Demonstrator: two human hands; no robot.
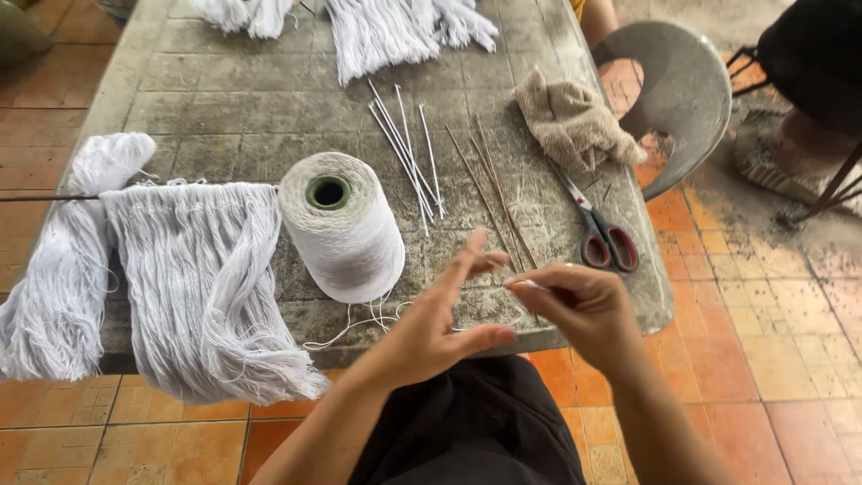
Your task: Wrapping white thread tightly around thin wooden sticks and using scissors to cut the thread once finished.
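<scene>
White thread point(359, 321) running loose from the foot of a large cone of white yarn point(341, 224), trailing over the near edge of the worn grey table point(224, 108) toward both hands. Right hand point(579, 305) pinching one end between thumb and forefinger, other fingers curled in; possibly a thin white stick in that pinch, too small to tell. Left hand point(440, 319) spread wide, fingers apart and straight, thread apparently crossing them, nothing clamped. Left of the cone, a fringed mat of white yarn point(202, 278) draped over the table edge, beside a thick white skein point(63, 287). Behind the cone, a fan of thin white sticks point(409, 153), then a few thin brown sticks point(489, 189). Further right, red-handled scissors point(600, 232) and a crumpled beige cloth point(570, 117). More white yarn fringe point(386, 27) at the far edge. Grey plastic chair point(673, 90) past the table corner, on orange floor tiles point(763, 359).
</scene>
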